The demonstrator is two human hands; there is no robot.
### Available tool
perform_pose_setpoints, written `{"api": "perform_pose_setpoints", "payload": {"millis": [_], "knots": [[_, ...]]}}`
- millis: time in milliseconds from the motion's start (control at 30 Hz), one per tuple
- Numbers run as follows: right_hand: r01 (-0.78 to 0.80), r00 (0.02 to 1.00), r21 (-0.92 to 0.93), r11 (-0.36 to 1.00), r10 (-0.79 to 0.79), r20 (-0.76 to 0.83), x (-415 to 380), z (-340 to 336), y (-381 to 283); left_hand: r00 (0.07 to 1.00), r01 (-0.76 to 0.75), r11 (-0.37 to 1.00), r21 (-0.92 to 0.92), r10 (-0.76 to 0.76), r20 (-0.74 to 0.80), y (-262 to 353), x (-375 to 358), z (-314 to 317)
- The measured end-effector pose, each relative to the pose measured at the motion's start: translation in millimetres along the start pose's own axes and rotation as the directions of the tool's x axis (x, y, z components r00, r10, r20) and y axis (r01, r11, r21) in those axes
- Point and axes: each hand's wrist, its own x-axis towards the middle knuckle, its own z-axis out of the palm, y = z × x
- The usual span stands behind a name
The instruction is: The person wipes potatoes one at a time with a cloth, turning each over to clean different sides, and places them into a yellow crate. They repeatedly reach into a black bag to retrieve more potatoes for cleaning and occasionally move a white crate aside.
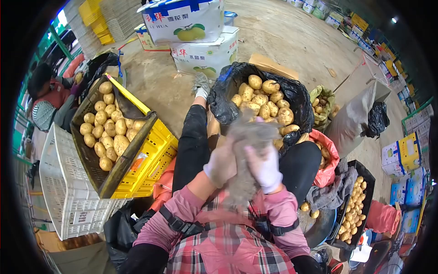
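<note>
Both of my hands wear pale gloves, blurred by motion, close together above my lap. My left hand point(222, 165) is wrapped round one side of a grey cloth point(244, 160), and my right hand point(265, 168) grips its other side. Whether anything lies inside the cloth is hidden. Just beyond them stands a box lined with a black plastic bag point(223, 98), holding several potatoes point(273, 108). To the left, a yellow crate point(143, 160) with a dark liner holds several more potatoes point(109, 128).
White crates point(64, 182) stand at the left, beside a crouching person point(52, 98). Stacked cartons point(203, 45) are ahead. At the right are a red bag of potatoes point(332, 157), a black crate point(372, 182), a round pan point(319, 230) and a grey sack point(351, 121).
</note>
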Motion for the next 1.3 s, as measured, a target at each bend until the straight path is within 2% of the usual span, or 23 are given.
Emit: {"api": "perform_pose_setpoints", "payload": {"millis": [33,67,167,233,300,400,533,600,700,733,767,800,867,900,933,967,1033,1100,1133,1167,1233,1267,1300], "knots": [[0.233,0.97,-0.42,0.877,-0.239,0.041,-3,9,0,0.999,-0.053,0.992,0.114,0.051,0.02,-20,0,-10],[0.185,0.977,-0.533,0.826,-0.211,0.013,-2,13,4,0.996,-0.088,0.98,0.178,0.083,0.032,-32,-1,-17],[0.015,0.973,-0.055,0.998,-0.027,-0.229,11,20,5,0.996,-0.09,0.984,0.155,0.086,0.032,-8,-5,-4],[-0.132,0.958,-0.005,0.991,0.127,-0.256,15,12,24,0.996,-0.069,0.997,0.022,0.068,0.057,9,-4,4],[-0.159,0.946,0.03,0.987,0.161,-0.283,18,4,31,0.993,0.031,0.955,-0.294,0.005,0.121,20,0,7],[-0.191,0.933,0.035,0.981,0.193,-0.305,19,-3,29,0.997,0.034,0.996,-0.084,-0.028,0.077,38,-5,22],[-0.117,0.946,0.056,0.992,0.129,-0.297,19,-8,27,0.986,0.155,0.946,-0.285,-0.132,0.097,49,0,24],[-0.088,0.941,0.181,0.98,0.141,-0.307,22,-9,16,0.978,-0.126,0.974,0.19,0.09,0.187,49,-1,5],[-0.129,0.938,0.386,0.913,0.239,-0.252,26,-14,3,0.993,0.039,0.956,-0.292,-0.003,0.121,45,0,5],[-0.149,0.947,0.412,0.899,0.249,-0.203,24,-19,4,0.981,0.177,0.822,-0.542,-0.1,0.168,53,-2,4],[-0.171,0.954,0.435,0.884,0.259,-0.153,22,-21,3,0.955,0.296,0.605,-0.739,-0.177,0.238,60,-3,5],[-0.259,0.937,0.535,0.804,0.343,-0.062,20,-21,-15,0.955,0.289,0.571,-0.768,-0.116,0.273,60,-2,4],[-0.083,0.997,0.232,0.969,0.08,0.024,12,-10,-9,0.942,0.286,0.498,-0.819,0.011,0.335,57,2,5],[0.065,0.997,0.054,0.996,-0.066,0.033,13,0,-13,0.985,0.168,0.72,-0.674,-0.1,0.138,51,2,15],[0.215,0.977,-0.123,0.969,-0.211,0.041,14,10,-17,0.998,0.053,0.873,-0.485,-0.033,0.05,32,2,13],[0.222,0.974,-0.311,0.924,-0.194,0.116,8,10,-2,0.998,-0.039,0.963,-0.267,0.051,0.038,16,3,6],[0.125,0.99,-0.044,0.991,-0.122,0.077,20,15,5,0.976,-0.215,0.957,0.193,0.203,0.083,20,-1,4],[-0.07,0.991,0.247,0.967,0.095,-0.09,32,14,-5,0.988,-0.152,0.977,0.146,0.145,0.062,28,-4,6],[-0.198,0.973,0.247,0.949,0.221,-0.072,36,5,1,1.0,-0.016,0.991,-0.134,0.016,-0.004,32,-3,11],[-0.322,0.937,0.246,0.914,0.345,-0.053,39,-4,7,0.999,-0.036,0.999,-0.005,0.036,0.014,41,-5,15],[-0.224,0.945,0.426,0.877,0.303,-0.126,38,-7,11,0.996,-0.086,0.964,0.25,0.076,0.049,64,-11,25],[-0.206,0.961,0.422,0.883,0.263,-0.08,35,-7,7,1.0,0.005,1.0,0.014,-0.005,0.023,71,-11,30],[-0.187,0.974,0.42,0.888,0.222,-0.035,29,-6,-6,0.999,-0.005,0.996,-0.087,0.009,0.043,70,-11,30]]}}
